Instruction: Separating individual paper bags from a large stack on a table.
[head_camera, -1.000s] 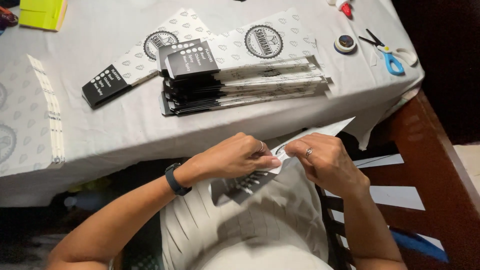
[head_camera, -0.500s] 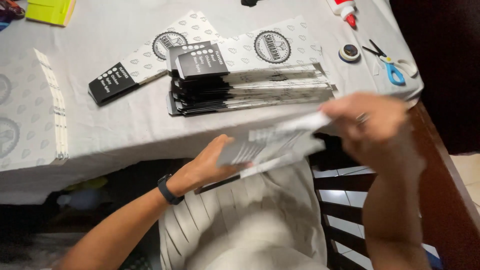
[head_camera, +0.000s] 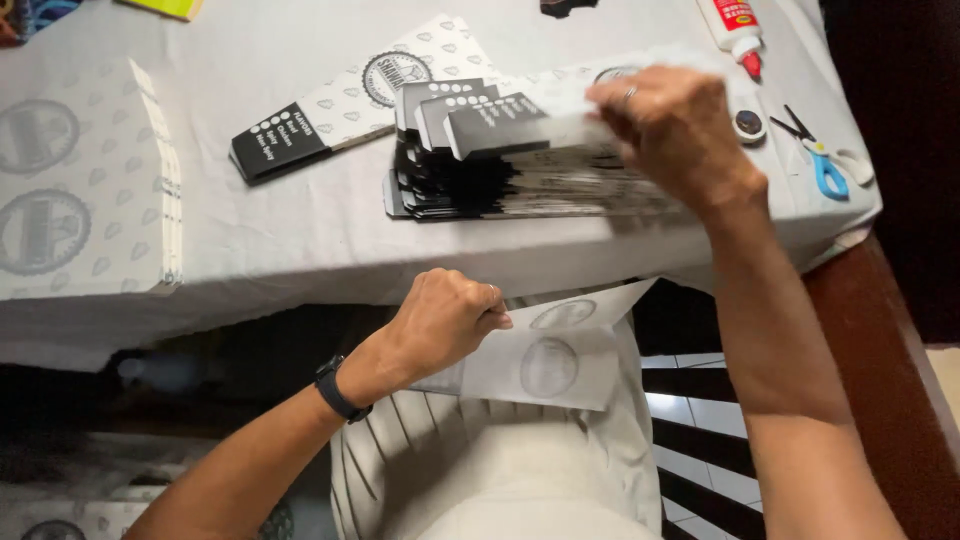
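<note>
Right hand (head_camera: 672, 128) is gripping a folded printed sleeve (head_camera: 500, 128) over the stack (head_camera: 520, 185) at upper centre; left hand (head_camera: 445, 320) is pinching a white sheet (head_camera: 560, 365) at the lap; a careless drop could topple the stack.

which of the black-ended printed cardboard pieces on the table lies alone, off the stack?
The flat white patterned cardboard piece with a black end, left of the stack of black-ended pieces. It lies singly on the grey tablecloth; the right hand is on the stack.

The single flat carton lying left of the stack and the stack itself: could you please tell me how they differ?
The single carton lies alone, slanted, untouched; the stack is many cartons piled up, with the right hand on top. The single carton's patterned white face shows in full; the stack shows mostly black ends and edges. Both rest on the grey cloth and share black dotted ends.
</note>
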